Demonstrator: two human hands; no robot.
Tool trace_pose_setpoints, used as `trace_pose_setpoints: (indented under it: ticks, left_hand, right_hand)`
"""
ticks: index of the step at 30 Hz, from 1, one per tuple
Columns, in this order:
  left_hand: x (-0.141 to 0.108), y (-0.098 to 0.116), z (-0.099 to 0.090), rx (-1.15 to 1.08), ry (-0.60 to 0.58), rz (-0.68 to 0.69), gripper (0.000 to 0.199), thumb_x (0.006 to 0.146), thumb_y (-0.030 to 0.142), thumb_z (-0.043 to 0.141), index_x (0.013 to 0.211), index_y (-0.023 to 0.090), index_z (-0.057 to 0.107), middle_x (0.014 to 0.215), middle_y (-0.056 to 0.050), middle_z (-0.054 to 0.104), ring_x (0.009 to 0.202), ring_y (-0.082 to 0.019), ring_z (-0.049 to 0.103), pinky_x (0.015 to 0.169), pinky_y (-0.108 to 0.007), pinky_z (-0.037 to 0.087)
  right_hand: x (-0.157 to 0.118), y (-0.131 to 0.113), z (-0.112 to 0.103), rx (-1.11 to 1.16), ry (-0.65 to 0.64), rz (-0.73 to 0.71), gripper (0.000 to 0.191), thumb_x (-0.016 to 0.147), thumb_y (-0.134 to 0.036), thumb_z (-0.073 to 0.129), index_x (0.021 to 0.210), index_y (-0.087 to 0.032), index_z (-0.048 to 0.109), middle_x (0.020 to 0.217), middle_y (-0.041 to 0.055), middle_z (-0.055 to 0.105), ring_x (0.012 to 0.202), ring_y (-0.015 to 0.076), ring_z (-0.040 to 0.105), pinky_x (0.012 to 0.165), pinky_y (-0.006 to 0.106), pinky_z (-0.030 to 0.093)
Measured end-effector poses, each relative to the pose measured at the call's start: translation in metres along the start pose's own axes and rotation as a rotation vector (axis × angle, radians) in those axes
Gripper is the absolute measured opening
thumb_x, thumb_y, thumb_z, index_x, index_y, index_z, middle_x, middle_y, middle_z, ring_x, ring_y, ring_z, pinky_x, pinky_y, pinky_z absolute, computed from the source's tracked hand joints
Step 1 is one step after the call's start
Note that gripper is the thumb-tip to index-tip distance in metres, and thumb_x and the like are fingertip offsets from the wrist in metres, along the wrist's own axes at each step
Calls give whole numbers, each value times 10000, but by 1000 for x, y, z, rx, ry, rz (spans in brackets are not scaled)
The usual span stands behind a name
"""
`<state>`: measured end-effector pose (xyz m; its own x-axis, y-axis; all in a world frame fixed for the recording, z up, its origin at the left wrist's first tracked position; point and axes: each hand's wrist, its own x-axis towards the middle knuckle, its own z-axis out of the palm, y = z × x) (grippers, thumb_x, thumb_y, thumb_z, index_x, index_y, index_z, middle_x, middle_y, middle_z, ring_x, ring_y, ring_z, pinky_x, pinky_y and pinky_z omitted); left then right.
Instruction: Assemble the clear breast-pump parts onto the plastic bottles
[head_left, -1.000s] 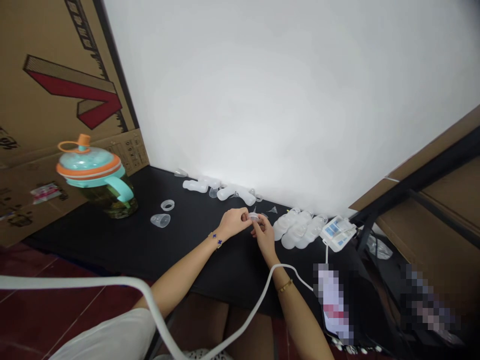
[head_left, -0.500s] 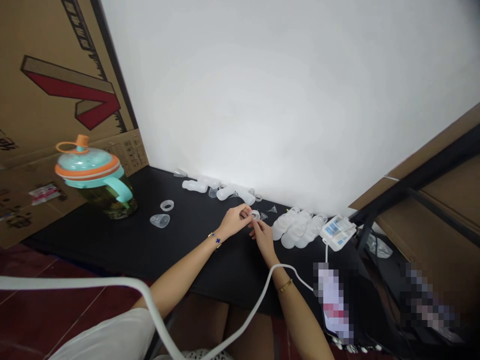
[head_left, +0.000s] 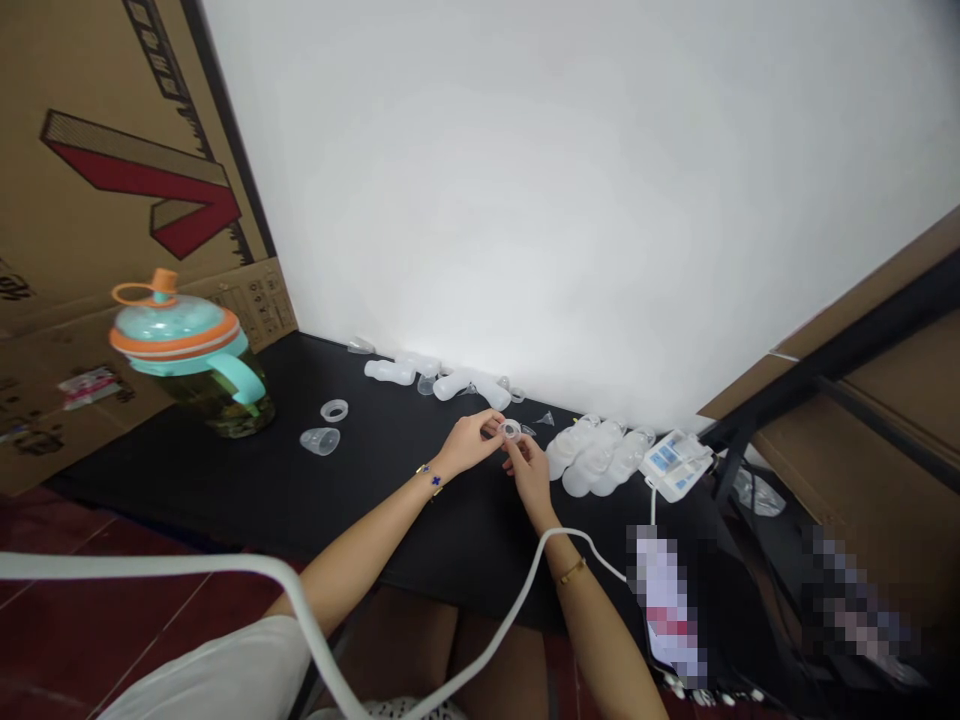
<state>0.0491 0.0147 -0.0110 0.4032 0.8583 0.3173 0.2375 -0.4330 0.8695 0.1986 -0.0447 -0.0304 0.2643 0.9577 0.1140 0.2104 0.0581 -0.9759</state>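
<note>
Between both hands, just above the black table (head_left: 390, 500), is a whitish bottle collar ring (head_left: 511, 429). My left hand (head_left: 480, 438) pinches its left edge with the fingertips. My right hand (head_left: 528, 465) grips it from below right, fingers curled. Close behind the ring lie small clear bottle nipples (head_left: 547, 419). To the right of my right hand, finished-looking milky baby bottles (head_left: 592, 460) lie side by side. More milky bottles (head_left: 390, 372) lie along the wall. Away to the left are a loose collar ring (head_left: 334, 410) and a clear cap (head_left: 321, 441).
A pitcher (head_left: 195, 350) with a turquoise and orange lid stands at the left, before a cardboard box (head_left: 112, 200). A white cable (head_left: 277, 570) crosses in front of my arms. At the right are a white power strip (head_left: 675, 465) and a blurred phone (head_left: 667, 610).
The ring between my fingers has tilted a little, so its round opening shows more plainly. My right fingers have shifted slightly. Everything else stays put.
</note>
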Motion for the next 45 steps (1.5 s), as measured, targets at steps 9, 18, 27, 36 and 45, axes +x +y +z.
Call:
trace_pose_setpoints:
  ticks: [9, 18, 27, 36, 45]
  left_hand:
    - [-2, 2, 0, -25, -2, 20, 172, 843, 252, 640, 1009, 212, 620, 906, -13, 769, 830, -167, 731, 695, -239, 542]
    - [-3, 3, 2, 17, 19, 11, 162, 843, 243, 638, 997, 220, 592, 860, 5, 758, 772, -152, 713, 679, -233, 522]
    - [-3, 5, 3, 27, 20, 3, 252, 826, 229, 657, 1065, 234, 576, 814, 32, 757, 733, -150, 713, 702, -243, 523]
    - [-3, 3, 3, 41, 23, 1, 200, 826, 244, 661, 1015, 229, 598, 798, 29, 741, 712, -145, 691, 677, -234, 509]
    - [-4, 5, 2, 49, 30, 17, 187, 819, 214, 644, 996, 230, 584, 757, 39, 714, 689, -140, 667, 653, -225, 491]
  right_hand:
    - [0, -1, 0, -9, 4, -18, 395, 852, -587, 628, 923, -203, 687, 695, 8, 666, 560, 157, 602, 498, 249, 460]
    - [0, -2, -1, -20, 7, -39, 390, 853, -590, 623, 859, -202, 669, 703, 7, 655, 563, 153, 585, 516, 257, 457]
    - [1, -1, -1, -17, 22, -44, 394, 834, -597, 641, 796, -204, 650, 658, -5, 626, 546, 150, 570, 510, 261, 453]
    - [0, -2, 0, -21, 16, -42, 351, 830, -557, 642, 780, -209, 647, 660, -7, 610, 567, 162, 571, 533, 275, 465]
    - [0, -1, -1, -41, 5, -54, 328, 855, -532, 628, 771, -216, 622, 652, -17, 597, 581, 162, 570, 546, 271, 453]
